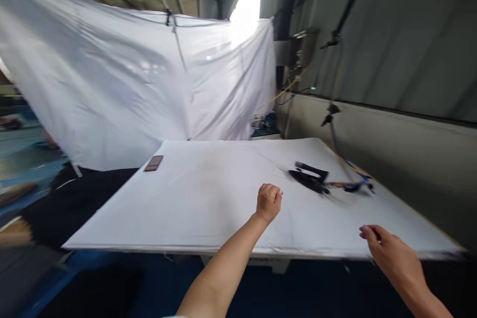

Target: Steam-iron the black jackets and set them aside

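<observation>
My left hand (268, 202) is stretched out over the white padded table (208, 194), its fingers curled into a loose fist with nothing visible in them. My right hand (387, 253) hovers at the table's front edge on the right, fingers loosely bent and holding nothing. A black iron (309, 178) rests on the table beyond and between the two hands, nearer my left. Its cord (352, 185) trails off to the right.
A dark red phone (154, 163) lies near the table's far left corner. A large white sheet (149, 79) hangs behind the table. Black cloth (70, 198) lies to the left, below table level. A grey wall (391, 124) runs along the right side.
</observation>
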`<state>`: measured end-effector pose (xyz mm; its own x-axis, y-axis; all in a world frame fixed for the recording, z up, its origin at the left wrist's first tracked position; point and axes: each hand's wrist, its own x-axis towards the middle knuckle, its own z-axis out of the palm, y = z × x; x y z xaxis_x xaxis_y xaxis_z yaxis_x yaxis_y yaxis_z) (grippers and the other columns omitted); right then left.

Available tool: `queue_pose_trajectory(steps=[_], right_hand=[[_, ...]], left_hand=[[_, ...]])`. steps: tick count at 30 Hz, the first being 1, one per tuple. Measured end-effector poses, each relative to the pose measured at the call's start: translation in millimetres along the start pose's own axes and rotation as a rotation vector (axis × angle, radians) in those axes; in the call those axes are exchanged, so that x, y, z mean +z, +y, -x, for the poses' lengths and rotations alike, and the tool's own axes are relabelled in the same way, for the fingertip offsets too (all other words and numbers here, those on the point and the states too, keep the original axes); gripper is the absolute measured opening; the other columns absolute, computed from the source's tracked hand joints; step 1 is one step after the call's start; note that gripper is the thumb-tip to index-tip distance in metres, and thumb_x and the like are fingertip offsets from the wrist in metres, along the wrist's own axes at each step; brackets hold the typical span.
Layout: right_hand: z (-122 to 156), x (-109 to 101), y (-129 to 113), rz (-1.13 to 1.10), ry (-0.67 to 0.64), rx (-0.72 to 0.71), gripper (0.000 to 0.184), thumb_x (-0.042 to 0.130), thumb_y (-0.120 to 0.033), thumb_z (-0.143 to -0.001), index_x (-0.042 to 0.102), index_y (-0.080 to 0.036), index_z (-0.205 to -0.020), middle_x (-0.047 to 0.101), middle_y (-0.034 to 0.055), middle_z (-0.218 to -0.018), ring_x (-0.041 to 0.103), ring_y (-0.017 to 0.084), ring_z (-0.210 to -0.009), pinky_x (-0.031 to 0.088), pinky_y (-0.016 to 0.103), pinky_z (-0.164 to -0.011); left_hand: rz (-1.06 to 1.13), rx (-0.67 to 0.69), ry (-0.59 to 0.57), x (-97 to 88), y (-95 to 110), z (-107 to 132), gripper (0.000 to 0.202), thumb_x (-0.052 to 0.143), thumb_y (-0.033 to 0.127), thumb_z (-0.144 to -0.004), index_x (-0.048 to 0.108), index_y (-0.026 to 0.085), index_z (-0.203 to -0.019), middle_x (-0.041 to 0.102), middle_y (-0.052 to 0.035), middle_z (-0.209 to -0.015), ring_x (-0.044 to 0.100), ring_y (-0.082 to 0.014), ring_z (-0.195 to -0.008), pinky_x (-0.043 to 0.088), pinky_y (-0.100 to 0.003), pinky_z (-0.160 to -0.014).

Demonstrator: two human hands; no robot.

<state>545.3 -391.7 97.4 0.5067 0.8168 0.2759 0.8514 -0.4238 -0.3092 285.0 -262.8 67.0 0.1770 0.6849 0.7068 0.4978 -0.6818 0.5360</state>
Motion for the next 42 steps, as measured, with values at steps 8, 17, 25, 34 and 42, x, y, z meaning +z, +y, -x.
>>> queue_pose_trajectory(steps=[8, 17, 25, 34, 42], right_hand=[[-34.5, 110.0, -260.3, -0.315, -0.284, -0.276, 0.032, 0.038, -0.045, -0.072, 0.062, -0.024, -0.077, 0.069, 0.0034, -0.079, 0.059, 0.023, -0.073, 0.041, 0.032, -0.062], [9.8, 186.1, -415.8, -0.588, -0.560, -0.490, 0.033, 0.036, -0.044, -0.074, 0.061, -0.022, -0.078, 0.069, 0.0022, -0.077, 0.060, 0.020, -0.074, 0.041, 0.029, -0.065], [31.4, 228.4, -495.9, -0.652, -0.780, -0.666, 0.034, 0.036, -0.044, -0.075, 0.061, -0.022, -0.079, 0.069, 0.0012, -0.080, 0.059, 0.018, -0.071, 0.041, 0.028, -0.063], [70.8, 266.7, -611.5, -0.641, -0.846, -0.785, 0.031, 0.034, -0.038, -0.079, 0.060, -0.022, -0.079, 0.068, -0.0004, -0.078, 0.059, 0.016, -0.069, 0.040, 0.026, -0.060], [119.2, 322.0, -790.7, -0.559, -0.797, -0.851, 0.027, 0.036, -0.032, -0.082, 0.061, -0.022, -0.080, 0.068, -0.0006, -0.077, 0.059, 0.015, -0.075, 0.038, 0.024, -0.064]], left_hand=[[-0.223, -0.326, 0.260, -172.6, -152.1, 15.4, 0.018, 0.043, 0.013, -0.080, 0.059, 0.020, -0.075, 0.064, -0.0009, -0.077, 0.053, -0.0138, -0.079, 0.044, -0.029, -0.077], [-0.376, -0.654, 0.536, -292.2, -186.8, 105.7, 0.015, 0.044, 0.014, -0.078, 0.058, 0.020, -0.078, 0.063, -0.0004, -0.080, 0.057, -0.0131, -0.082, 0.046, -0.029, -0.077], [-0.470, -0.835, 0.680, -328.1, -199.6, 125.9, 0.015, 0.044, 0.019, -0.078, 0.059, 0.020, -0.080, 0.064, 0.0000, -0.082, 0.059, -0.0128, -0.083, 0.046, -0.029, -0.079], [-0.463, -0.817, 0.634, -383.4, -283.9, 112.0, 0.015, 0.045, 0.018, -0.078, 0.060, 0.020, -0.079, 0.064, -0.0003, -0.082, 0.058, -0.0122, -0.083, 0.045, -0.028, -0.079], [-0.473, -0.716, 0.411, -486.3, -432.4, 70.1, 0.017, 0.047, 0.010, -0.076, 0.061, 0.020, -0.078, 0.064, -0.0003, -0.080, 0.056, -0.0122, -0.079, 0.045, -0.027, -0.076]])
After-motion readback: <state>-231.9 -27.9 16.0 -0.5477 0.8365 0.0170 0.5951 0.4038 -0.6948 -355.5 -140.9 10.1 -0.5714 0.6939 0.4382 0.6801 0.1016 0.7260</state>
